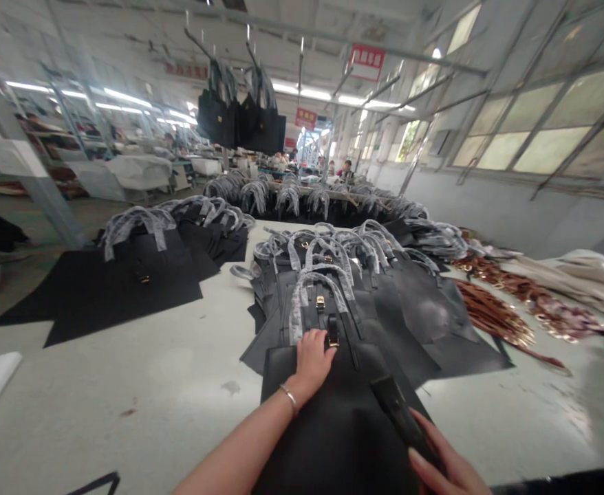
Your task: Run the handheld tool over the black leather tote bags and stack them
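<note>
Left hand [309,364] lies open on the black leather tote [333,433] by its gold buckle [332,338]; right hand [449,460] curls around a black strap [400,419].

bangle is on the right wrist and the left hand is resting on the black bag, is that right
Not quite: the bangle is on the left wrist, not the right, as the head view shows. The left hand is resting on the black bag.
</note>
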A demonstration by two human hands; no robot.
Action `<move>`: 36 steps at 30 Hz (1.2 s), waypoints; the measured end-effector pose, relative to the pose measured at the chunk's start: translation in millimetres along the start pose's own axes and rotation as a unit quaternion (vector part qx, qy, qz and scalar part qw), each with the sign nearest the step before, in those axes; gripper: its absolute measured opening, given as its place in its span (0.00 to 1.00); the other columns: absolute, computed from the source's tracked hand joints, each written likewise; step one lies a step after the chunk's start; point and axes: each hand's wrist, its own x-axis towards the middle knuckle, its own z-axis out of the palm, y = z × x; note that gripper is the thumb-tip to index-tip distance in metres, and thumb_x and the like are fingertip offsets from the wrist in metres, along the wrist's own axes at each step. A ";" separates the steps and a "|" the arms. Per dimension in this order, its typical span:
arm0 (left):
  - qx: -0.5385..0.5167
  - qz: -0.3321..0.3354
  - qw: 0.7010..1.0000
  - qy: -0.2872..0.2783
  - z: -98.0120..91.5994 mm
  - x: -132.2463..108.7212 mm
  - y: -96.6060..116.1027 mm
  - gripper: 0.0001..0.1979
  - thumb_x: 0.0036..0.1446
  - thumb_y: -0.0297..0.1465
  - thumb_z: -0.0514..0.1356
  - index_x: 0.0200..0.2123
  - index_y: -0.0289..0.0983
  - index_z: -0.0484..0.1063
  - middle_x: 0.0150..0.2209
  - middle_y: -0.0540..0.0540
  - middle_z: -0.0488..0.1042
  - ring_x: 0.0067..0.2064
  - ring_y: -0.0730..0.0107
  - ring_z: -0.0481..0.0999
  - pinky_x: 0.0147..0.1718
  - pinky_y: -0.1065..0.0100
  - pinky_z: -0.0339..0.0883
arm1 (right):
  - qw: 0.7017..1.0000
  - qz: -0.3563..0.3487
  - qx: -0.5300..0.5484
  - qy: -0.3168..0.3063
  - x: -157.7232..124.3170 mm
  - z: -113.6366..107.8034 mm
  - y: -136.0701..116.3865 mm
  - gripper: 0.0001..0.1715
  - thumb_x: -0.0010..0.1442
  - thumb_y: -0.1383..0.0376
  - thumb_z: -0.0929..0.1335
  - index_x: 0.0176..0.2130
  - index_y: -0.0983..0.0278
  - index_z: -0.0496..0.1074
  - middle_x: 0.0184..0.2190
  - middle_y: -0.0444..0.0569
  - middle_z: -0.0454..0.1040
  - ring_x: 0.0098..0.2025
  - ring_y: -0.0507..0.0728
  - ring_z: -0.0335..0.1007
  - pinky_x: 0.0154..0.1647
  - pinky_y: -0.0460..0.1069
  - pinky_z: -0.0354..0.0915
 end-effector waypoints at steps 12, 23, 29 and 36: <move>-0.026 -0.093 0.995 0.011 21.1 21.8 16.9 0.09 0.54 0.32 0.62 0.40 0.38 0.75 0.40 0.45 0.72 0.43 0.67 0.72 0.44 0.69 0.62 | 0.997 -0.039 0.069 -0.022 19.4 -2.9 -18.0 0.54 0.51 0.45 0.68 0.64 0.70 0.48 0.19 0.38 0.69 0.19 0.53 0.66 0.20 0.47 0.62; -0.229 -0.025 0.972 0.055 29.3 -39.9 23.4 0.03 0.56 0.29 0.58 0.33 0.36 0.70 0.46 0.42 0.69 0.48 0.65 0.70 0.47 0.63 0.65 | 0.991 -0.030 0.123 -0.042 0.8 -8.1 -2.7 0.50 0.53 0.47 0.68 0.64 0.67 0.49 0.23 0.41 0.71 0.20 0.52 0.66 0.20 0.48 0.63; -0.254 0.019 0.967 -0.010 22.4 -73.3 29.0 0.08 0.60 0.32 0.55 0.41 0.38 0.71 0.46 0.41 0.72 0.51 0.60 0.69 0.53 0.57 0.62 | 0.987 -0.010 0.145 -0.074 0.8 -7.7 -4.9 0.50 0.52 0.47 0.69 0.64 0.64 0.50 0.25 0.41 0.72 0.19 0.51 0.66 0.20 0.47 0.63; -0.381 0.020 0.915 -0.130 20.3 -82.2 32.5 0.12 0.63 0.32 0.53 0.49 0.36 0.67 0.44 0.42 0.75 0.45 0.64 0.75 0.47 0.63 0.67 | 0.984 -0.024 0.164 -0.066 7.4 -7.6 -28.1 0.48 0.52 0.49 0.70 0.63 0.65 0.52 0.26 0.41 0.72 0.20 0.51 0.66 0.21 0.47 0.60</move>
